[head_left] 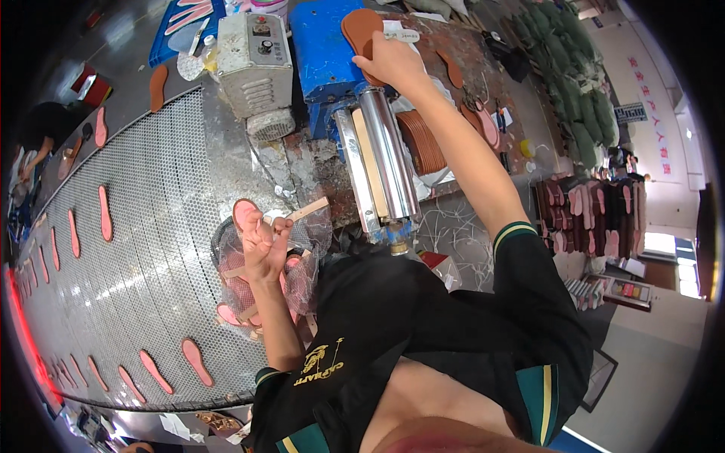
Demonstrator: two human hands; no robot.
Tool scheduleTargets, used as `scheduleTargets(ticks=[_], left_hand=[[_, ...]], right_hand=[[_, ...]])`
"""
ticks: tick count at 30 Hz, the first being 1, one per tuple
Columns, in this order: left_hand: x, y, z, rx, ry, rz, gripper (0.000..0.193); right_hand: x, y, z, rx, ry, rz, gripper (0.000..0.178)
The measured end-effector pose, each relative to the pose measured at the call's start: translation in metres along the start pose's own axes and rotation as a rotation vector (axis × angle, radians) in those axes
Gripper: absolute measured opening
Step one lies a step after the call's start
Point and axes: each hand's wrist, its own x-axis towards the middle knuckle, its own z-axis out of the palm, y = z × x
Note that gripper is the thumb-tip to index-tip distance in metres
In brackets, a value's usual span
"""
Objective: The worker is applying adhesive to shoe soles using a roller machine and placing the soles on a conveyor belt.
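Note:
A brown insole (361, 34) is gripped in my right hand (394, 60), at the far end of a metal roller machine (389, 143), over its blue housing (321, 45). My right arm stretches across beside the shiny roller. My left hand (264, 248) is raised over a netted basket (306, 257), palm up, its fingers loosely curled and apart. Right behind its fingertips shows a pink insole (243, 213); whether they touch it is hard to see. A beige strip (310, 208) sticks out next to my left thumb. A stack of brown insoles (421, 142) lies right of the roller.
On the left runs a mesh conveyor (162, 249) carrying several pink insoles (196, 361). A grey control box (255, 64) stands beside the blue housing. Scissors (472, 102) and a loose brown insole (451, 69) lie on the worktable. Hanging racks of insoles (593, 211) stand at right.

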Motion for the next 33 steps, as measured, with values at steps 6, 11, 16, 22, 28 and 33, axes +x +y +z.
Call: scheduleTargets(ticks=[6, 11, 16, 22, 28, 33], left_hand=[[-0.013, -0.016, 0.001, -0.115, 0.198, 0.003, 0.045], [-0.002, -0.017, 0.009, -0.131, 0.29, -0.067, 0.029], [0.009, -0.015, 0.005, 0.143, 0.371, -0.114, 0.007], [0.064, -0.02, 0.027, 1.055, 0.069, -0.373, 0.032], [0.148, -0.045, 0.081, 1.91, -0.657, -0.027, 0.081], [0.156, -0.059, 0.098, 2.061, -0.743, -0.154, 0.089]], right_hand=[[0.001, -0.005, -0.028, 0.102, -0.09, 0.162, 0.052], [-0.054, 0.039, -0.051, 0.65, 0.044, -0.016, 0.049], [-0.168, 0.14, -0.033, 0.838, -0.039, 0.004, 0.056], [-0.235, 0.164, -0.012, 0.738, -0.088, 0.05, 0.054], [-0.218, 0.094, 0.008, 0.713, -0.154, -0.1, 0.057], [-0.244, 0.083, 0.013, 0.961, 0.041, 0.046, 0.057]])
